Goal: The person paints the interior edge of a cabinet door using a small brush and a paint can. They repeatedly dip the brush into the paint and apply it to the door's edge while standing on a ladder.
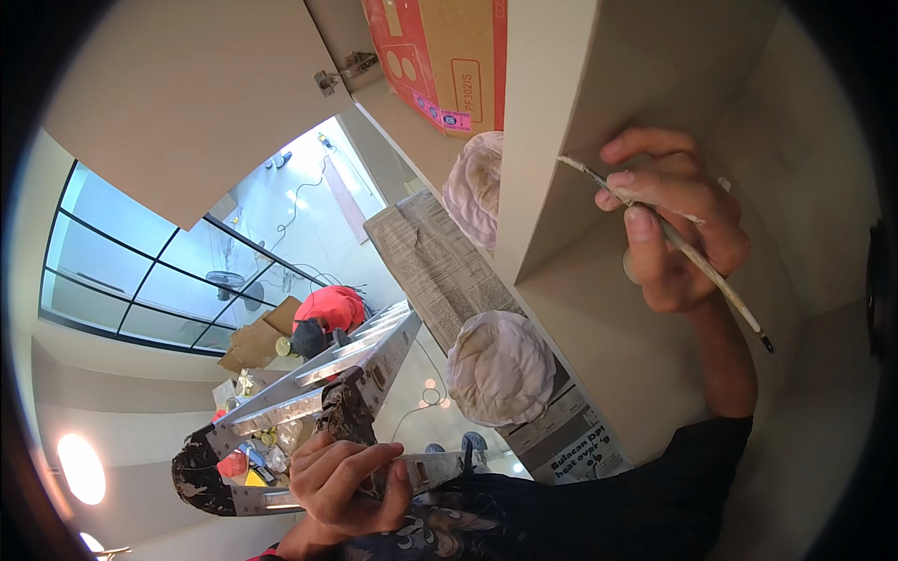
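My right hand (680,224) holds a thin artist's paintbrush (708,270) inside the cabinet; its pale, coated tip is close to the cream edge of the cabinet's vertical panel (544,140). Whitish smears mark the fingers. At the lower left, my left hand (351,480) is at the dark, paint-spattered top of an aluminium stepladder (347,414), its fingers curled; the palm side is hidden, so its grip cannot be told. Between the hands, a bunched white cloth (500,368) lies on newspaper (449,266), and another crumpled cloth (473,189) lies beyond the panel.
A red and brown cardboard box (449,63) stands in the upper compartment. The cabinet door (189,91) hangs open on its hinge. Far below, a person in a red shirt (330,308) bends near cardboard pieces (259,336). Cables cross the floor beside a black-framed window (151,259).
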The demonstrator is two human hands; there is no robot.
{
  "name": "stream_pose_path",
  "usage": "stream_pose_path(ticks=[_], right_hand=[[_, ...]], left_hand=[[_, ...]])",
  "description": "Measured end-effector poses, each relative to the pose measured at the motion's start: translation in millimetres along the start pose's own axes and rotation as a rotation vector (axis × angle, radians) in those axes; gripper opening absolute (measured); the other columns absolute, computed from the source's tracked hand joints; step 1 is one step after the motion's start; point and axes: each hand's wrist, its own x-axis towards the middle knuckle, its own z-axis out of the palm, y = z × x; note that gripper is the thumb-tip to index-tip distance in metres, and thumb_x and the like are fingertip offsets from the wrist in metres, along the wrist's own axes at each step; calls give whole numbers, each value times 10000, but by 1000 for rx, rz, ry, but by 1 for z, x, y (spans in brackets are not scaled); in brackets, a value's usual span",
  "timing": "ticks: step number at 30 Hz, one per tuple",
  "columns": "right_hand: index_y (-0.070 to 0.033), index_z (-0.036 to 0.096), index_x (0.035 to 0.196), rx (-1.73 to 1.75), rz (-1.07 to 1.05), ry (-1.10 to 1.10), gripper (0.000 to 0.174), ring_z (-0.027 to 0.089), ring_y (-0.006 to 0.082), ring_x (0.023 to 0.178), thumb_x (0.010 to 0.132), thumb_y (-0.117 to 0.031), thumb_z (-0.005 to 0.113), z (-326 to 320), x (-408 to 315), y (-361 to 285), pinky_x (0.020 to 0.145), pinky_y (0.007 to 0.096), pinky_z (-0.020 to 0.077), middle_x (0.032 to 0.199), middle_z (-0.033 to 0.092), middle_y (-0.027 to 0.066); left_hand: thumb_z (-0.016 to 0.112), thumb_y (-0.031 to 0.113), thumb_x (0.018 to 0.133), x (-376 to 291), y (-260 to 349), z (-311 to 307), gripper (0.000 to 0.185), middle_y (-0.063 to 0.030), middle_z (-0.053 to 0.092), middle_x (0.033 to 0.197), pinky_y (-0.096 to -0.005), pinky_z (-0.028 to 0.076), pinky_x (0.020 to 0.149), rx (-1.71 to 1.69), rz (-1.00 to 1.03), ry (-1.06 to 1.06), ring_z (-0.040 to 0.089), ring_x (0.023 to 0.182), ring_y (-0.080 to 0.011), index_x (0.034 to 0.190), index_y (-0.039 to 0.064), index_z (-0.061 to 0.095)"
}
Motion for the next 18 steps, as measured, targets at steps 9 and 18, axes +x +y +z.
stream_pose_path(ticks=[9,18], right_hand=[[38,690,981,-2,-8,-49,233,698,306,847,757,93,657,-3,2,-2,746,373,578,814,708,121],[33,697,968,-9,3,37,236,701,318,863,740,81,664,2,0,0,717,359,575,800,709,115]], left_hand=[[763,65,681,0,1,-1,193,-2,642,616,-269,355,495,1,-6,-7,526,455,-132,871,58,731],[761,72,681,-1,0,0,189,-4,639,611,-270,360,496,8,-3,-4,525,455,-137,867,59,730]])
